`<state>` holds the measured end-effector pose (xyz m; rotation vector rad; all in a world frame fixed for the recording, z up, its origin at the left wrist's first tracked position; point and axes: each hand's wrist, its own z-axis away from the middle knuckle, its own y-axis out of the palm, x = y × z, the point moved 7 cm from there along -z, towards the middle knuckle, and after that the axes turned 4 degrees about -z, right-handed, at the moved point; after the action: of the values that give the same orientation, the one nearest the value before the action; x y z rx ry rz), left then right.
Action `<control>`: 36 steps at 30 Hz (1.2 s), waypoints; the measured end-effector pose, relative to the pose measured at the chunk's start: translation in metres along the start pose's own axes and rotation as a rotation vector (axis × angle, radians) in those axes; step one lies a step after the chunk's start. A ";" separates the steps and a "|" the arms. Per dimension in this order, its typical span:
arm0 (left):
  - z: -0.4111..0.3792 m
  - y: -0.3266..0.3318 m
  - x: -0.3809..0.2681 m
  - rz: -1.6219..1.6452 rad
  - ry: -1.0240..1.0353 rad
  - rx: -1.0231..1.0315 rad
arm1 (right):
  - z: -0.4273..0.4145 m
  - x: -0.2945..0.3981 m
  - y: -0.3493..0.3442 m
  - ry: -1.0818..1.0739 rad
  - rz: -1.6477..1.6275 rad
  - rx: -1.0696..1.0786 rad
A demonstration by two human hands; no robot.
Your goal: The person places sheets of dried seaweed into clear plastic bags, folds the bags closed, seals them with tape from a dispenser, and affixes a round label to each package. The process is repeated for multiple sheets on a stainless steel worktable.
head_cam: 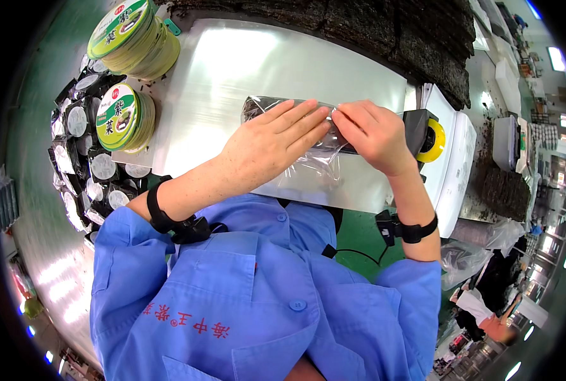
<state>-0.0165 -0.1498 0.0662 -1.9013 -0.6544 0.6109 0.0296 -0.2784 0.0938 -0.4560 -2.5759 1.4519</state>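
Note:
A clear plastic bag (318, 166) holding dark dried seaweed (256, 107) lies on the shiny metal worktop (235, 57) in front of me. My left hand (273, 138) rests flat across the bag, its fingers straight and side by side. At the bag's right end, my right hand (373, 135) pinches the film between thumb and curled fingers. Both hands nearly meet there, and they hide much of the package. Loose, wrinkled film hangs out below the left fingers.
Round green-and-yellow label stacks (116, 116) stand left, beside piled wrapped packs (77, 121). Dark sheets of seaweed (359, 28) are heaped along the far edge. Close by my right hand sits a tape dispenser (414, 128) with a yellow roll. Another person (483, 309) is at lower right.

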 end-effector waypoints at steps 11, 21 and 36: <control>-0.004 0.001 0.016 -0.030 0.034 -0.006 | 0.010 0.006 0.003 0.465 -0.178 -0.026; -0.019 0.001 0.025 -0.059 -0.111 -0.110 | 0.022 0.005 0.034 0.370 0.118 -0.186; -0.031 0.009 0.042 -0.213 -0.259 -0.064 | 0.340 -0.072 -0.047 2.062 -0.772 -0.198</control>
<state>0.0359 -0.1448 0.0644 -1.7961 -1.0395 0.7108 -0.0057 -0.6001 -0.0417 -0.4359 -0.8505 -0.0034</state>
